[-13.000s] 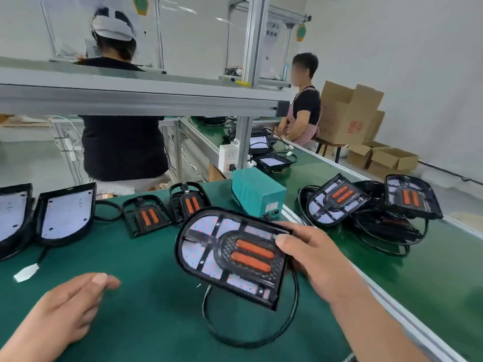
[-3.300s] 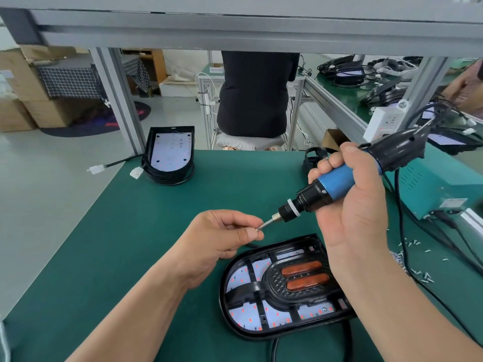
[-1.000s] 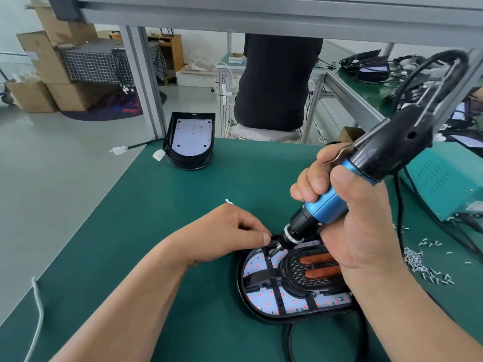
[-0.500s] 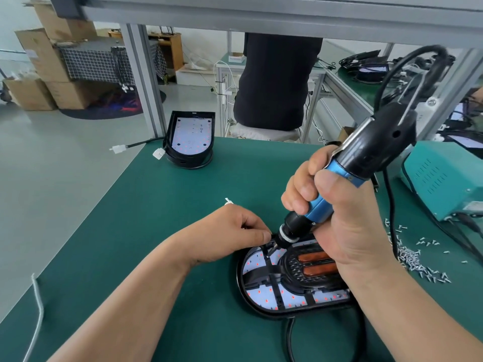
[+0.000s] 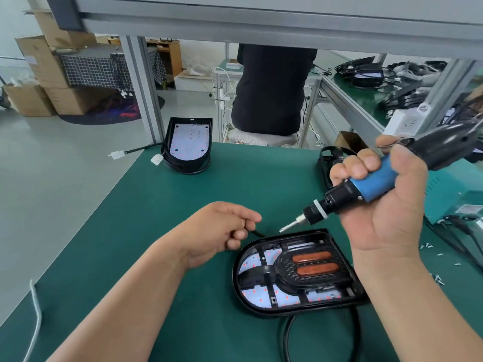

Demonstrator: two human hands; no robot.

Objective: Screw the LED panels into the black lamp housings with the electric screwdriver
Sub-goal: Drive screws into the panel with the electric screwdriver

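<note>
— Screwdriver [image 5: 373,184]: who has it?
— The right hand [image 5: 386,212], fingers wrapped round the blue grip, bit slanting down, its tip close to the far left rim of the black lamp housing [image 5: 295,276].
— And the housing?
— Flat on the green surface [image 5: 156,218], LED panel [image 5: 251,262] inside. The left hand [image 5: 217,231] is just beside it, fingers loosely curled; whether it holds anything, I cannot tell.

Blue-and-black screwdriver [image 5: 373,182]; black housing [image 5: 295,273], two orange strips, red-dotted white panel; green mat [image 5: 162,210].
</note>
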